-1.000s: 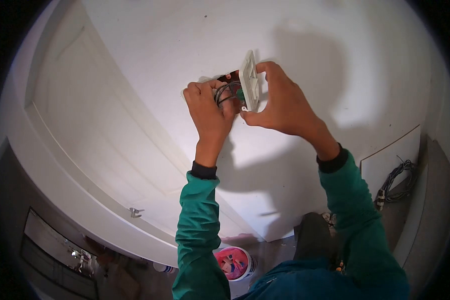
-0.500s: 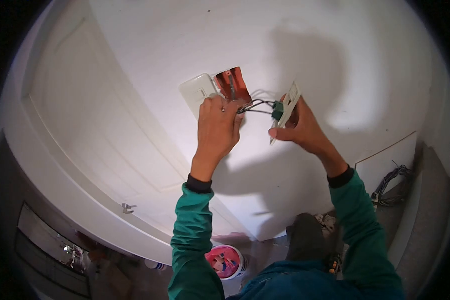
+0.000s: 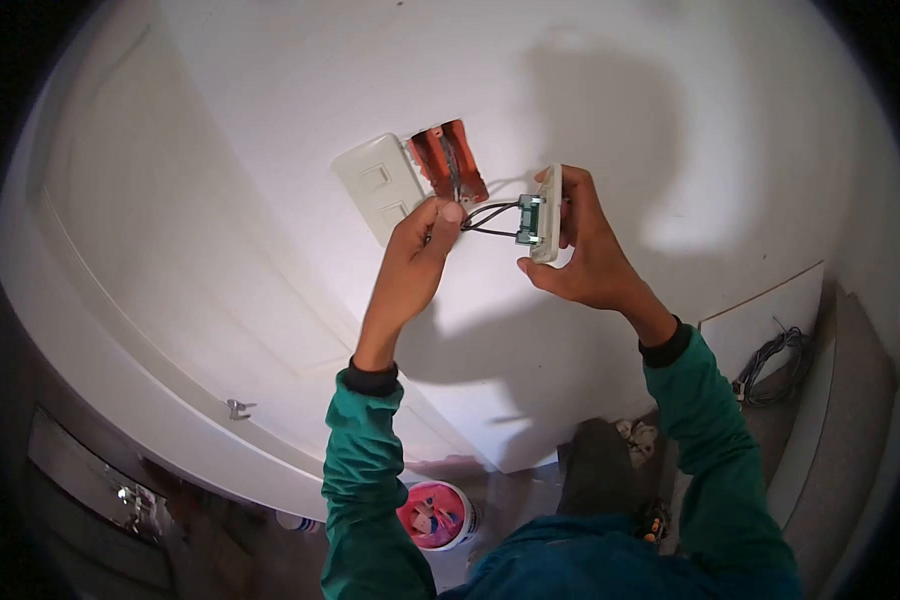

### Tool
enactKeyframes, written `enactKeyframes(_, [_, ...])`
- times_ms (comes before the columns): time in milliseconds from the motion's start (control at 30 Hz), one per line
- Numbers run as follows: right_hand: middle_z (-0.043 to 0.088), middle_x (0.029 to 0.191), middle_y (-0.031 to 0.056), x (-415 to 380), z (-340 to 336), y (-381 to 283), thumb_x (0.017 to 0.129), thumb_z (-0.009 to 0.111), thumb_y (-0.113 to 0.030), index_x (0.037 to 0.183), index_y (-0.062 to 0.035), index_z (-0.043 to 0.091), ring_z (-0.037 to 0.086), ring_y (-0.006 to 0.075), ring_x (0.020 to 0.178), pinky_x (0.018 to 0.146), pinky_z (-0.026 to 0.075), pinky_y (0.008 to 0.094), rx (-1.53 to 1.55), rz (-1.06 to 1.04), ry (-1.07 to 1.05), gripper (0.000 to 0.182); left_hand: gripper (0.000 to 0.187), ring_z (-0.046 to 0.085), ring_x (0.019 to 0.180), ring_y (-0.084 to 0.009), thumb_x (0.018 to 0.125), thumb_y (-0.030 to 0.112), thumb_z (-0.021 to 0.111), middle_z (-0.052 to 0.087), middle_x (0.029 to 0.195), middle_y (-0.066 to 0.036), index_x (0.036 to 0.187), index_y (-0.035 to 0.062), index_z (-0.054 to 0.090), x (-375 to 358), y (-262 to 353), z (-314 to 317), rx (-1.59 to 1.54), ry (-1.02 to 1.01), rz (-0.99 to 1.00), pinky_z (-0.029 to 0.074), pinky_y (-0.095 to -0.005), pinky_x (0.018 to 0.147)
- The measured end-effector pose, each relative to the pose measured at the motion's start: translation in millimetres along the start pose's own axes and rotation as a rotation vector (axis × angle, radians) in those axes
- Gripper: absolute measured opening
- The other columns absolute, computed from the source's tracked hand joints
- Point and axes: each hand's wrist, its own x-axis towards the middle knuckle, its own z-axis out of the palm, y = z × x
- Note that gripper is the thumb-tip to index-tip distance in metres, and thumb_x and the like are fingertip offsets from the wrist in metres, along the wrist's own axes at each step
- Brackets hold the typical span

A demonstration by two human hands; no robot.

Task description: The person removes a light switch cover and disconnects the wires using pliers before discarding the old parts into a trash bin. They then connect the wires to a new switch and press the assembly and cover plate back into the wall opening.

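My right hand (image 3: 588,250) grips a cream switch plate (image 3: 553,215) by its edges, its back turned to the left. A green module (image 3: 530,220) sits on that back, with dark wires (image 3: 490,218) running from it to my left hand (image 3: 420,245). The left thumb and fingers pinch these wires just below an orange wall box (image 3: 450,160). More wire comes down out of the open box into the pinch. Left of the box, a second switch plate (image 3: 378,180) with two rockers is mounted on the wall, its lower edge close to my left fingers.
A white door (image 3: 190,220) with a metal handle (image 3: 238,409) lies to the left. On the floor stands a bucket (image 3: 438,515) with pink contents. Coiled cable (image 3: 773,365) rests at the right, near a white board (image 3: 760,310).
The switch plate has turned so that more of its back and green module shows. My left hand has shifted its grip into a thumb pinch on the wires; the view has moved slightly.
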Motion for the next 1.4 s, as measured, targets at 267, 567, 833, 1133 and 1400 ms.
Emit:
enactKeyframes(267, [0.044, 0.108, 0.0067, -9, 7, 6, 0.064, 0.081, -0.005, 0.125, -0.0069, 0.028, 0.053, 0.0139, 0.094, 0.07, 0.048, 0.0267, -0.005, 0.027, 0.036, 0.08, 0.033, 0.021, 0.049, -0.0069, 0.1, 0.035, 0.045, 0.024, 0.059, 0.008, 0.11, 0.0053, 0.055, -18, -4, 41, -1.366, 0.056, -0.478, 0.022, -0.0218, 0.045])
enactKeyframes(567, [0.047, 0.101, 0.0035, -14, 15, 28, 0.066, 0.08, -0.006, 0.119, -0.0074, 0.032, 0.051, 0.0095, 0.084, 0.061, 0.045, 0.0219, 0.427, 0.187, 0.053, 0.072, 0.029, 0.024, 0.05, -0.0057, 0.1, 0.033, 0.046, 0.024, 0.056, 0.007, 0.109, 0.0076, 0.055, -1, -21, 61, -1.904, -0.071, -0.158, 0.024, -0.0211, 0.048])
enactKeyframes(833, [0.045, 0.086, 0.0029, 5, -27, -5, 0.069, 0.067, 0.006, 0.128, -0.0098, 0.044, 0.052, 0.0132, 0.065, 0.058, 0.046, 0.0281, -0.258, -0.103, 0.019, 0.066, 0.02, 0.025, 0.048, -0.0047, 0.099, 0.025, 0.047, 0.027, 0.057, 0.008, 0.104, 0.0071, 0.055, 3, -14, 45, -1.47, -0.076, -0.448, 0.023, -0.0204, 0.044])
enactKeyframes(1133, [0.04, 0.078, 0.0039, 20, -37, -6, 0.075, 0.064, 0.002, 0.118, -0.0041, 0.054, 0.047, 0.0156, 0.057, 0.051, 0.045, 0.0315, -0.504, -0.217, 0.109, 0.044, 0.013, 0.029, 0.055, -0.0045, 0.097, 0.02, 0.051, 0.031, 0.063, 0.007, 0.101, 0.0075, 0.053, 4, -31, 59, -1.294, -0.096, -0.304, 0.027, -0.0187, 0.048])
enactKeyframes(1400, [0.03, 0.064, -0.0053, 27, -48, -6, 0.083, 0.046, -0.072, 0.089, -0.0029, 0.062, 0.029, 0.0083, 0.047, 0.048, 0.038, 0.0265, 0.373, 0.988, -0.181, 0.072, 0.017, 0.027, 0.054, -0.0052, 0.098, 0.022, 0.052, 0.033, 0.064, 0.007, 0.102, 0.0066, 0.055, 1, -38, 56, -1.075, -0.017, -0.26, 0.027, -0.0194, 0.05])
